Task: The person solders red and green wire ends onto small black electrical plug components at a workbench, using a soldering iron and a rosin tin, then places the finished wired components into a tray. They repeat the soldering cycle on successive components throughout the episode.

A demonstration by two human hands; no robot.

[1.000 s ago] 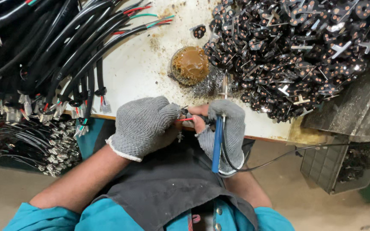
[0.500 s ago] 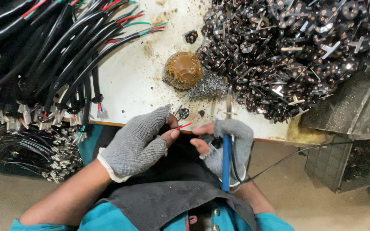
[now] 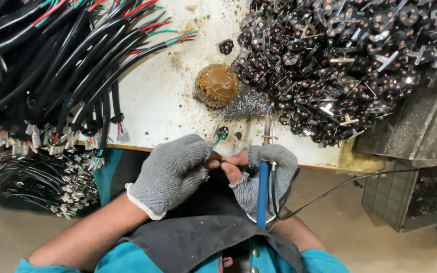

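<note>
The gloved left hand (image 3: 170, 172) pinches a thin green wire (image 3: 218, 140) poking out at its 1 o'clock. The right hand (image 3: 264, 174) is closed around a blue-handled soldering iron (image 3: 264, 172), tip at 12 o'clock over the table (image 3: 158, 101).

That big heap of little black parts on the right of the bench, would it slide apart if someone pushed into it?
Probably. The heap of black parts is loose small pieces piled on one another, so a push would likely spread it. Thin metal prongs stick out everywhere, so pieces may snag and drag in clumps. Each looks light, and some lie near the bench edge, where they might spill.
</note>
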